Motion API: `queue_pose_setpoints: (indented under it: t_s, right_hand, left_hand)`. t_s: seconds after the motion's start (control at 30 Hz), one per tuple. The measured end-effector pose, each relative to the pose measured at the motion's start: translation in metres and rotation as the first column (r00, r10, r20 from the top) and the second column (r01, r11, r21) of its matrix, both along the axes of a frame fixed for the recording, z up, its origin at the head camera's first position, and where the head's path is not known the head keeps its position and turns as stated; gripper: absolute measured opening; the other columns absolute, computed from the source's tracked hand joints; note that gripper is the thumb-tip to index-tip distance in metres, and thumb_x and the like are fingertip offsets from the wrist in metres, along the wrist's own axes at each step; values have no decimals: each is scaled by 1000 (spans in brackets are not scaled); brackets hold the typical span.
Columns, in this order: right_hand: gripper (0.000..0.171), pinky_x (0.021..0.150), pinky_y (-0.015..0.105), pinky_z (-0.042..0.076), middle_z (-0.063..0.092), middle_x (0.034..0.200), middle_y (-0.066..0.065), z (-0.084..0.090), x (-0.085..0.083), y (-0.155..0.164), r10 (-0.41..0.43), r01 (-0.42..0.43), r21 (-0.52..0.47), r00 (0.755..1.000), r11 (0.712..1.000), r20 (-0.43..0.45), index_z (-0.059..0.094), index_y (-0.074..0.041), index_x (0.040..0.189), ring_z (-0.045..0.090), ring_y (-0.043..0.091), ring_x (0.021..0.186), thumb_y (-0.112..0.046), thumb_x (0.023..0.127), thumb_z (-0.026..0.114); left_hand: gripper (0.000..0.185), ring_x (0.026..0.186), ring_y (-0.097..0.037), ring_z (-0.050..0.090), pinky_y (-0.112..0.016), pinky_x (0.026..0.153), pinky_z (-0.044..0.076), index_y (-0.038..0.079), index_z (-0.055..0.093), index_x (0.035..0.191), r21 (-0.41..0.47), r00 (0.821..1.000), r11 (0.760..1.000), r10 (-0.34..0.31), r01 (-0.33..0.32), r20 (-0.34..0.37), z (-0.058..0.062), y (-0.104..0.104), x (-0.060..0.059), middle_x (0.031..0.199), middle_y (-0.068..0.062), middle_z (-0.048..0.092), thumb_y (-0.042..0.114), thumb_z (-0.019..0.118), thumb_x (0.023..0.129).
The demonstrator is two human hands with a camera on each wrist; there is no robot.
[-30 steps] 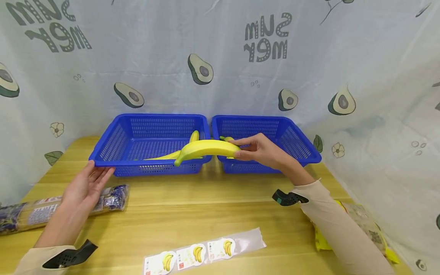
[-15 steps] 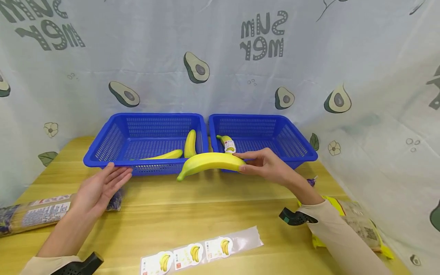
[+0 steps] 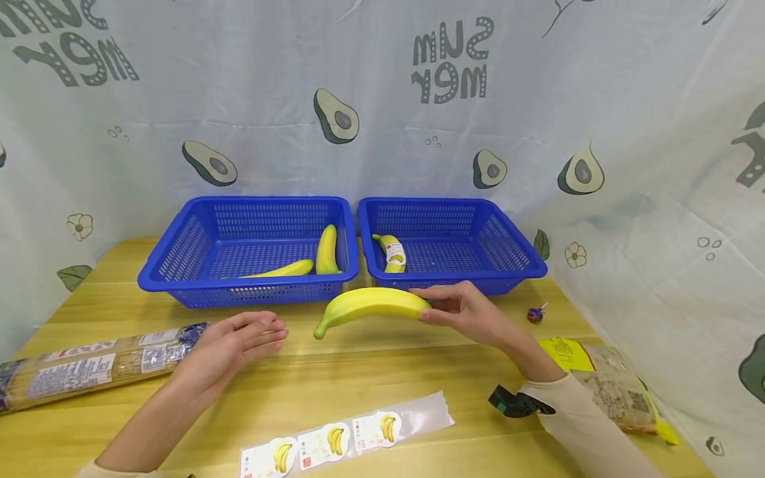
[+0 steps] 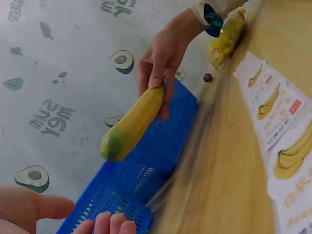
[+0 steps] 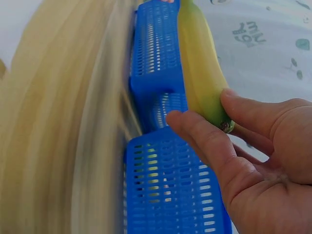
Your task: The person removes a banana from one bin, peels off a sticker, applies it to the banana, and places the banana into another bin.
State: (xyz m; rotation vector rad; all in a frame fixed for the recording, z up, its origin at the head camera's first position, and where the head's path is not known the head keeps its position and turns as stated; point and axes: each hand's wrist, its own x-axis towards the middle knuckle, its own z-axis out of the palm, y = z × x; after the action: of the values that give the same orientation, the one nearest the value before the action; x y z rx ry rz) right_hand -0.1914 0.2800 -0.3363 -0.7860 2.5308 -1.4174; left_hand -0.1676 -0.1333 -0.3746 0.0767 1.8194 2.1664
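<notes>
The right hand point(image 3: 472, 312) pinches one end of the banana point(image 3: 367, 305) between thumb and fingers, so the fruit sticks out sideways past the fingertips toward the left hand point(image 3: 230, 348), which waits near its tip, loose and holding nothing.

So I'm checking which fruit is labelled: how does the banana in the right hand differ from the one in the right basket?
The held banana shows no sticker; the basket banana carries a white label. The held banana is pinched at one end by the right hand above the table in front of the baskets; the basket banana lies inside the right basket. The held one looks bigger. Both are yellow.
</notes>
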Motion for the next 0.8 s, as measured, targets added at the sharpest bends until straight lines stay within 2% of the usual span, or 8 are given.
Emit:
queue_pose_setpoints:
  t_s: [0.07, 0.17, 0.3, 0.37, 0.47, 0.6, 0.7, 0.8]
  right_hand:
    - [43, 88, 26, 65, 71, 133, 27, -4, 0, 1, 0, 1, 4, 1000, 1000, -13, 62, 8, 144, 74, 14, 99, 0, 103, 71]
    - [42, 86, 25, 65, 71, 130, 27, -9, 1, 1, -5, 6, 11, 1000, 1000, -23, 63, 10, 142, 72, 13, 95, 1, 103, 71]
    - [41, 85, 24, 65, 71, 132, 29, -17, 3, 0, -5, 5, 3, 999, 1000, -36, 64, 11, 141, 72, 11, 96, 2, 102, 72]
    - [40, 84, 24, 65, 70, 132, 31, -21, 3, -1, -3, 3, -7, 999, 1000, -44, 64, 12, 140, 72, 9, 96, 4, 101, 71]
    - [40, 81, 24, 65, 69, 130, 34, -30, 3, -2, -6, 4, -35, 998, 999, -65, 63, 15, 138, 72, 6, 97, 8, 99, 71]
    - [39, 81, 23, 65, 68, 129, 36, -40, 4, -4, -27, 22, -62, 997, 998, -78, 63, 18, 136, 72, 6, 98, 10, 98, 71]
    - [39, 83, 23, 64, 68, 131, 36, -45, 6, -7, -44, 40, -58, 996, 998, -71, 63, 18, 136, 72, 10, 99, 9, 99, 72]
    - [40, 84, 24, 65, 68, 130, 35, -46, 8, -10, -60, 56, -50, 995, 997, -76, 63, 18, 136, 73, 18, 102, 10, 98, 72]
  left_hand:
    - [48, 115, -24, 74, -37, 102, 62, -15, 45, 148, -69, 999, 997, -32, 32, 7, -3, 9, 5, 127, -15, 72, 10, 61, 110]
    - [46, 114, -26, 73, -38, 100, 63, -15, 51, 143, -148, 993, 982, -118, 115, -12, -8, 19, 11, 129, -18, 72, 11, 65, 109]
    - [41, 108, -25, 73, -36, 93, 65, -16, 57, 137, -223, 966, 948, -249, 229, -69, -14, 28, 18, 119, -16, 74, 11, 66, 108]
    - [37, 103, -24, 73, -34, 88, 66, -17, 60, 132, -268, 949, 928, -295, 257, -109, -17, 32, 22, 113, -14, 75, 10, 67, 107]
    - [32, 97, -22, 71, -29, 82, 64, -14, 66, 126, -345, 935, 906, -314, 244, -164, -20, 39, 30, 106, -10, 75, 8, 71, 104]
    - [28, 93, -19, 70, -25, 78, 62, -9, 71, 118, -417, 933, 892, -286, 176, -219, -22, 50, 41, 101, -5, 75, 8, 79, 98]
    - [28, 90, -18, 69, -25, 75, 62, -5, 72, 115, -454, 924, 878, -289, 152, -250, -23, 56, 48, 99, -3, 73, 8, 84, 94]
    - [31, 89, -16, 67, -25, 74, 62, -2, 72, 113, -489, 907, 860, -315, 147, -281, -25, 61, 52, 99, -2, 71, 9, 89, 90]
